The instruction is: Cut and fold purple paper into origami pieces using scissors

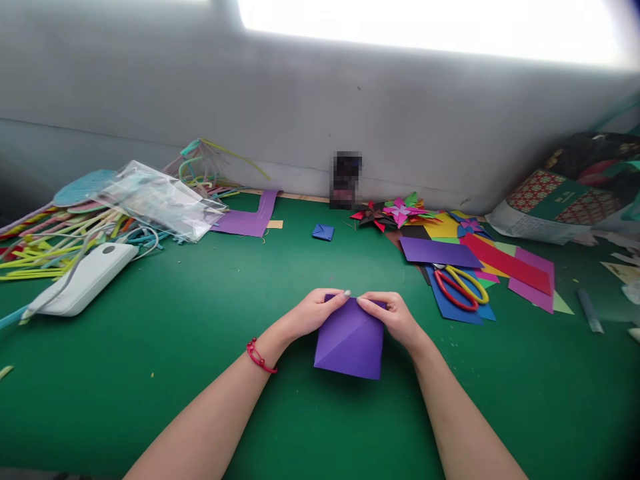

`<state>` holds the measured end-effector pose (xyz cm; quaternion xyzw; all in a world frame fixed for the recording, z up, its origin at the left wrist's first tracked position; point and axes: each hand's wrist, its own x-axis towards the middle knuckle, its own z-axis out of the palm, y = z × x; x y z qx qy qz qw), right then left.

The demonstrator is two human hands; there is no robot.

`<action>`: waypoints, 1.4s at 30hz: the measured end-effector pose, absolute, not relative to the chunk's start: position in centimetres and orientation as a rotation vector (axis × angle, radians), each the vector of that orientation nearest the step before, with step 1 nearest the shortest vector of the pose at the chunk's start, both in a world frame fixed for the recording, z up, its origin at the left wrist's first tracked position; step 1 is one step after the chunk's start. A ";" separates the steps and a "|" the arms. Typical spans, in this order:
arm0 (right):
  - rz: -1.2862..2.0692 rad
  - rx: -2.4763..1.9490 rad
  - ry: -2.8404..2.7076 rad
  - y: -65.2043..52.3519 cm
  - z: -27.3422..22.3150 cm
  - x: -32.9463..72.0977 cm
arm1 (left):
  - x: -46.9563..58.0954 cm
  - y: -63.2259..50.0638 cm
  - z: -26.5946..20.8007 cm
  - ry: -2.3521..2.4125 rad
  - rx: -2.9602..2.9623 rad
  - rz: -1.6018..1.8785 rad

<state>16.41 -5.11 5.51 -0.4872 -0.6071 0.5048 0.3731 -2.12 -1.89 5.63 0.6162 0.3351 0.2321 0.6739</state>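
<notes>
A square of purple paper (350, 343) with a diagonal crease is held up over the green table. My left hand (320, 311) pinches its top left edge, the thumb lying on the front face. At the top right, my right hand (393, 315) grips the same edge, its thumb close to the other one. The fingers behind the sheet are hidden. Farther back lies a small folded blue paper (323, 232). Scissors (459, 288) with red and yellow handles rest on coloured paper to the right.
Folded paper flowers (400, 212) and loose coloured sheets (520, 267) lie at the right. Pipe cleaners (55, 233), a clear plastic packet (165, 197) and a white device with a cable (85, 280) are at the left. A wall (280, 100) bounds the back of the table (225, 280).
</notes>
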 end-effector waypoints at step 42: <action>1.219 -1.289 -1.612 -4.9 5.1 16.3 | -2.1 -1.7 5.3 0.749 1.281 0.507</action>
